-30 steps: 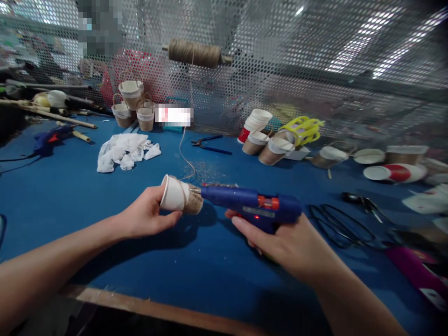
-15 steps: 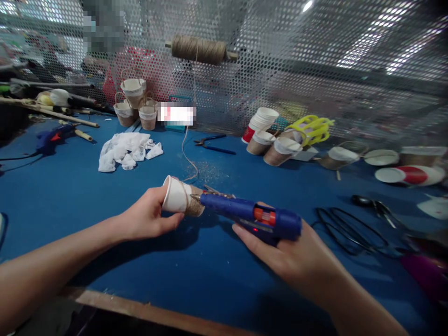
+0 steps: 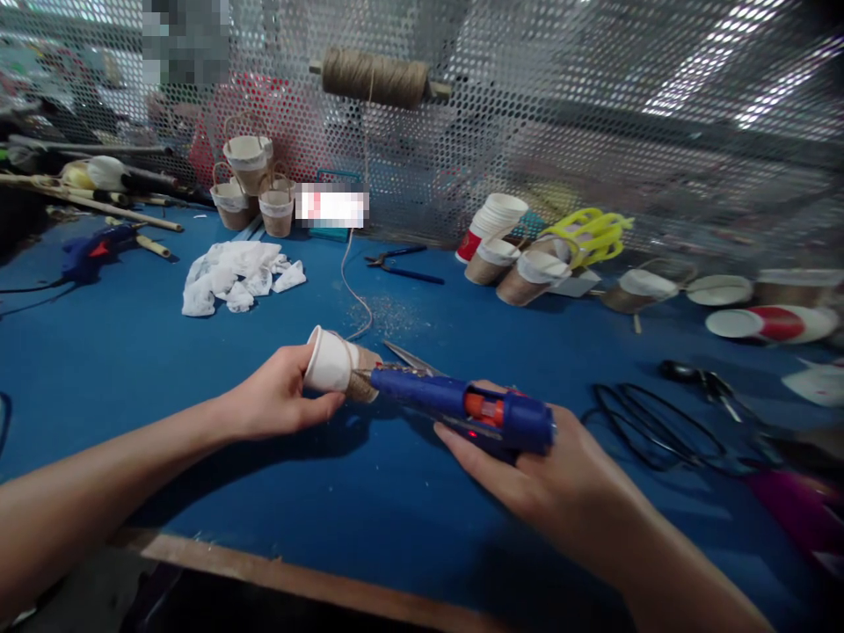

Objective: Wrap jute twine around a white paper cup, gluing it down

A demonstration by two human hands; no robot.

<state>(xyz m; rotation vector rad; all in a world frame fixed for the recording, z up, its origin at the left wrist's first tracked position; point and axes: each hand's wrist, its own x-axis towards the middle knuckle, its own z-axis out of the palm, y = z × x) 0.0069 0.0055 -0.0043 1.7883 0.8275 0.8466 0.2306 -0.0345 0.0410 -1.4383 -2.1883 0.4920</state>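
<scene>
In the head view, the left hand (image 3: 290,391) is clamped on the white rim end of a small paper cup (image 3: 328,359), thumb below and the other fingers mostly hidden behind it. The cup lies tilted on its side above the near middle of the blue table (image 3: 198,378), its mouth to the left and its twine-wrapped base to the right. The right hand (image 3: 527,479) is closed around the handle of a blue glue gun (image 3: 454,403), which covers several of its fingers; the handle itself is largely out of sight. The gun's metal nozzle meets the wrapped part of the cup in the picture, but whether it truly touches cannot be told. A pointed metal tool (image 3: 407,355) shows only its tip just beyond the gun, the remainder hidden. Farther back lie pliers (image 3: 405,271), and to their left crumpled white cloth (image 3: 230,268). On the far right, a red-and-white cup (image 3: 774,323) lies on its side, with blurred shapes beyond. Nearer on the right, a black cable (image 3: 636,426) lies coiled, and a purple thing (image 3: 795,510) is too blurred to name. Pixelation masks a sign-like patch (image 3: 333,207) left of centre at the back. Both forearms are cut off by the frame.
</scene>
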